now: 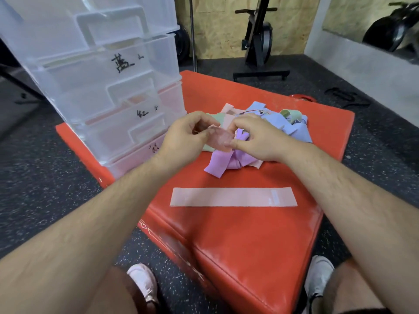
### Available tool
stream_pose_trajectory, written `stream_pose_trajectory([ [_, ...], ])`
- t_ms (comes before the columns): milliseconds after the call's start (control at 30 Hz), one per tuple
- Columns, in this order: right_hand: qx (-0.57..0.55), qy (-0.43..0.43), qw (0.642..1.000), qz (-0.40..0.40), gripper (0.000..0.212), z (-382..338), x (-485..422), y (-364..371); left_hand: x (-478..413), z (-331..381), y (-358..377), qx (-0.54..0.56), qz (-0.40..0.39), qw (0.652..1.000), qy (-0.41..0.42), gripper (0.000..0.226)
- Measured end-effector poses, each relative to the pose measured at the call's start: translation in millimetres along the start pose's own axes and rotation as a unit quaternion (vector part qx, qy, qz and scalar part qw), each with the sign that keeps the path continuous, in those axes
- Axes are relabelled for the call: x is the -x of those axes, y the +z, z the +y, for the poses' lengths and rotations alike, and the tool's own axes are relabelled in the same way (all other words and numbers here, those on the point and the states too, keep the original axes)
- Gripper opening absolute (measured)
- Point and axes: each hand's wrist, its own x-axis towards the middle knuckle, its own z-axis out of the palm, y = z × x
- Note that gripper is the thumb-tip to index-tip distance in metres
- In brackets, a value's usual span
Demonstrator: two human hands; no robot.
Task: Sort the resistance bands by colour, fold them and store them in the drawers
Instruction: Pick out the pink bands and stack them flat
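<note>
Pinching a folded pale-pink fabric resistance band (pixel 221 138) at each end, left hand (pixel 184 138) and right hand (pixel 257 140) hold it above the red padded vinyl block (pixel 249 245), apparently squaring the fold. At the block's left edge stand clear plastic drawers (pixel 118 91), within reach for storing.

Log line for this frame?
left hand, right hand: pinch pink band | second pink band: flat on red mat | pile: unsorted

I'm in a gym. Black speckled rubber flooring (pixel 45 177) runs underfoot, and a red padded plyo box (pixel 249 245) carries a heap of resistance bands (pixel 283 126). A black exercise bike (pixel 260 41) stands by the chipboard wall (pixel 215 30), and a dark weight plate (pixel 182 45) sits beside a steel pole (pixel 193 30).
</note>
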Motion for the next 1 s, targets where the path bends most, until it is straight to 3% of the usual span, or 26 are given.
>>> stream_pose_trajectory([
  [200,0.139,0.017,0.989,-0.045,0.028,8.9,0.4,3.3,9.7,-11.1,-21.7,0.065,0.024,0.996,-0.061,0.019],
  [567,0.214,0.113,0.967,-0.074,0.02,37.4,21.9,-29.9,30.8,-18.6,-36.7,0.13,0.054,0.978,-0.151,0.022],
  [833,0.121,0.162,0.974,-0.101,0.041,24.7,48.8,-47.5,43.8,-33.1,-46.6,0.09,0.039,0.979,-0.18,0.033],
  [1000,0.065,0.186,0.97,-0.143,0.023,30.9,72.2,-51.5,56.4,-46.2,-43.2,0.077,-0.001,0.971,-0.225,0.034],
])
